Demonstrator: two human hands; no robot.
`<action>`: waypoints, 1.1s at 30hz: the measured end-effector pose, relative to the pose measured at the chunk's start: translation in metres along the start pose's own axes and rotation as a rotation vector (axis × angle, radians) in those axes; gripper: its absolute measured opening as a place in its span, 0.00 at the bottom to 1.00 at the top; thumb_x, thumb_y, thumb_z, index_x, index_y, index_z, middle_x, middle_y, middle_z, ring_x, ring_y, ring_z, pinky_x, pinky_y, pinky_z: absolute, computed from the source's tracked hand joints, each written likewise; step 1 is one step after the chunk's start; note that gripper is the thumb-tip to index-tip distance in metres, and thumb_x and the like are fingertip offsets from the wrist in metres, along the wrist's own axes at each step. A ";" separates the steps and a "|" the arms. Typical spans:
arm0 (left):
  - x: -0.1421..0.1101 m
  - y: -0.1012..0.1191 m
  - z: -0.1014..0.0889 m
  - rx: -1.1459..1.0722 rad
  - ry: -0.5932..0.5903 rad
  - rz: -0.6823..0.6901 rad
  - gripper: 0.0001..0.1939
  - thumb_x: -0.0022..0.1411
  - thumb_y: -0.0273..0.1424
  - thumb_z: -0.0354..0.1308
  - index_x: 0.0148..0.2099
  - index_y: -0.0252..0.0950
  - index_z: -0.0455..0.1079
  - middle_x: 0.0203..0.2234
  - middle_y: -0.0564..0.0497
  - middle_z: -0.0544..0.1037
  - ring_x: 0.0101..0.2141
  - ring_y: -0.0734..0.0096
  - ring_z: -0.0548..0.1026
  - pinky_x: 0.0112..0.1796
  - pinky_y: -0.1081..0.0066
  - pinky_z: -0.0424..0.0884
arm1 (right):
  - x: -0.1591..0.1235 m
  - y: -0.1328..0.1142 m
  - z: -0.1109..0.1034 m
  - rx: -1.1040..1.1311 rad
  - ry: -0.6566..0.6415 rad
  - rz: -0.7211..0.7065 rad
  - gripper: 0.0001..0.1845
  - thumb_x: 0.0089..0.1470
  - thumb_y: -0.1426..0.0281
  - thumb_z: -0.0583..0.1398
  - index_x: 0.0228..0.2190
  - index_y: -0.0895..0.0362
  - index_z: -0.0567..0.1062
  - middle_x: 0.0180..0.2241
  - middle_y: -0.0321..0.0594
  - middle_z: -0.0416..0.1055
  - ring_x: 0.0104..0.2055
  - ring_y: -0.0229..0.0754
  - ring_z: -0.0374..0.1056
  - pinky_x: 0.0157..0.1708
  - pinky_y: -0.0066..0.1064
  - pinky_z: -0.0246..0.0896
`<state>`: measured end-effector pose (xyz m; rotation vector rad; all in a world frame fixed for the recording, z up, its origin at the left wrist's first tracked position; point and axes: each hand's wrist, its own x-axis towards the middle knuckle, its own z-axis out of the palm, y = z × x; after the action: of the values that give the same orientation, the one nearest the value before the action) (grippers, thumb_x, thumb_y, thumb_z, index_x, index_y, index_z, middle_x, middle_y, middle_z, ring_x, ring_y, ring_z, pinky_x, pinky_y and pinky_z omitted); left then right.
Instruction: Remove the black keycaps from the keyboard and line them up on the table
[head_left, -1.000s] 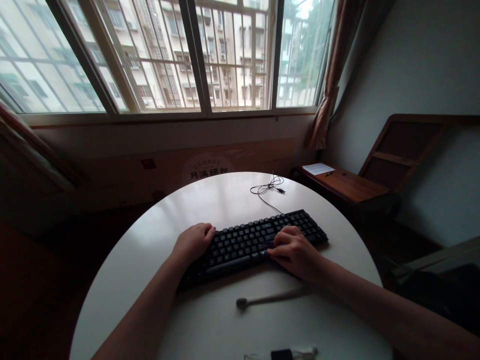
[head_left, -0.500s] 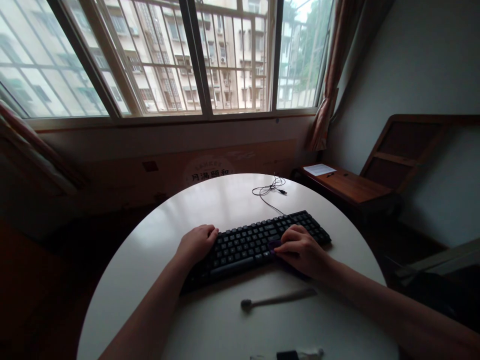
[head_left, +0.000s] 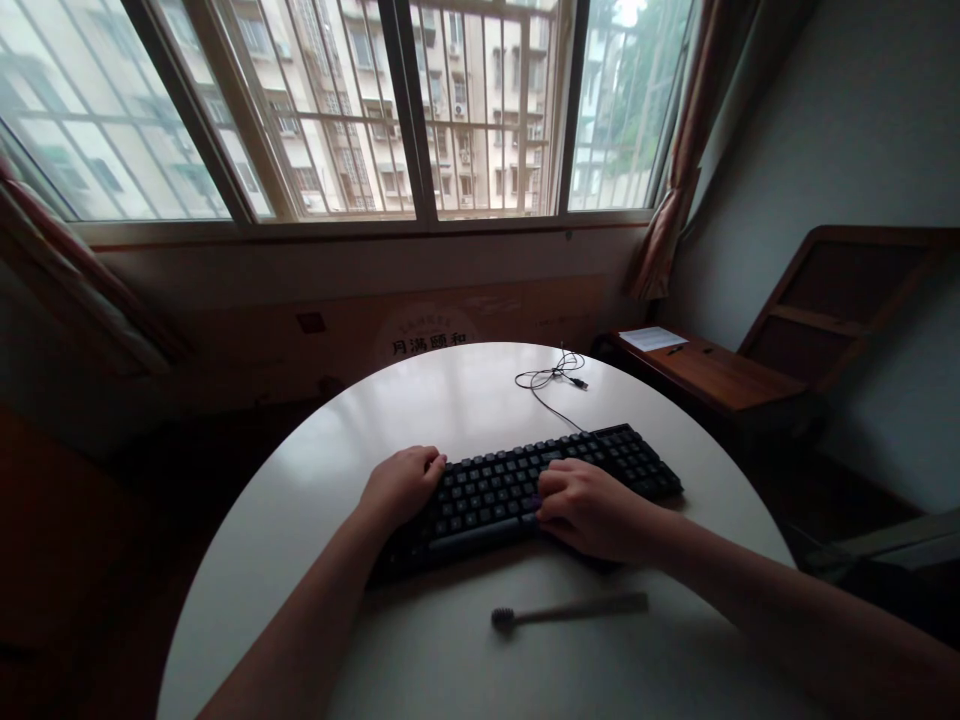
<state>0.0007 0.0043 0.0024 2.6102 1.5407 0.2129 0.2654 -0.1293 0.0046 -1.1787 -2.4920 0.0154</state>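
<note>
A black keyboard (head_left: 487, 493) lies slightly slanted on a round white table (head_left: 277, 540). My left hand (head_left: 403, 485) is closed around its left end, fingertips at the back edge. Over the right-middle keys, my right hand (head_left: 596, 508) pinches a small purple thing (head_left: 537, 503); most of it is hidden by the fingers, so its kind is unclear. Nearer to me than the keyboard, a grey toothbrush (head_left: 570, 608) rests on the table with its bristled head to the left.
The keyboard's thin cable (head_left: 551, 376) lies loosely coiled toward the table's far edge, its USB plug (head_left: 579, 383) at the right. Beyond the table on the right stands a wooden chair (head_left: 739, 385) with a sheet of paper (head_left: 652, 338) on it. A barred window fills the back.
My right hand has shifted slightly left over the keys, its fingers now covering more of the purple thing. My left hand keeps its hold. The camera view has shifted a little.
</note>
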 end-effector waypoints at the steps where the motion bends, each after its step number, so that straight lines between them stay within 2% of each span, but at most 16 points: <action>1: 0.000 0.000 0.000 -0.003 0.000 0.002 0.19 0.67 0.40 0.43 0.35 0.40 0.72 0.37 0.47 0.79 0.38 0.62 0.75 0.34 0.68 0.63 | -0.003 0.002 0.001 0.015 0.019 0.006 0.09 0.56 0.72 0.62 0.25 0.55 0.78 0.29 0.36 0.70 0.33 0.37 0.60 0.36 0.31 0.53; 6: 0.000 0.001 -0.001 -0.022 -0.026 -0.006 0.18 0.66 0.40 0.42 0.35 0.40 0.72 0.37 0.48 0.79 0.38 0.61 0.75 0.34 0.68 0.64 | -0.014 0.010 0.002 0.095 0.052 0.048 0.07 0.56 0.71 0.63 0.26 0.54 0.78 0.27 0.34 0.71 0.33 0.37 0.61 0.38 0.31 0.54; 12: 0.001 0.005 -0.004 -0.016 -0.048 -0.042 0.18 0.65 0.40 0.43 0.36 0.40 0.72 0.37 0.48 0.79 0.38 0.61 0.75 0.33 0.68 0.63 | -0.007 0.001 0.011 0.116 0.135 0.060 0.09 0.57 0.72 0.61 0.25 0.56 0.78 0.27 0.36 0.70 0.32 0.38 0.60 0.35 0.31 0.55; 19: 0.002 0.005 -0.004 -0.008 -0.065 -0.044 0.18 0.65 0.40 0.43 0.36 0.40 0.72 0.37 0.48 0.79 0.38 0.60 0.75 0.34 0.67 0.63 | -0.012 0.011 -0.002 0.106 0.045 0.070 0.07 0.56 0.70 0.62 0.27 0.53 0.79 0.27 0.34 0.71 0.31 0.36 0.62 0.34 0.29 0.55; 27: 0.003 0.004 -0.003 -0.014 -0.046 -0.035 0.18 0.65 0.40 0.43 0.37 0.40 0.72 0.38 0.48 0.79 0.39 0.60 0.75 0.35 0.67 0.64 | -0.010 0.004 0.015 0.119 0.127 0.092 0.07 0.56 0.70 0.62 0.27 0.55 0.80 0.27 0.35 0.71 0.30 0.35 0.65 0.29 0.28 0.54; 33: 0.002 0.003 -0.004 -0.023 -0.040 -0.035 0.18 0.65 0.41 0.43 0.37 0.41 0.72 0.38 0.49 0.79 0.40 0.60 0.75 0.35 0.68 0.64 | -0.014 0.011 0.002 0.111 0.051 0.133 0.03 0.53 0.72 0.65 0.29 0.52 0.81 0.27 0.30 0.72 0.27 0.31 0.67 0.28 0.26 0.53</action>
<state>0.0041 0.0046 0.0067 2.5520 1.5598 0.1735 0.2810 -0.1329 -0.0036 -1.2797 -2.3330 0.1561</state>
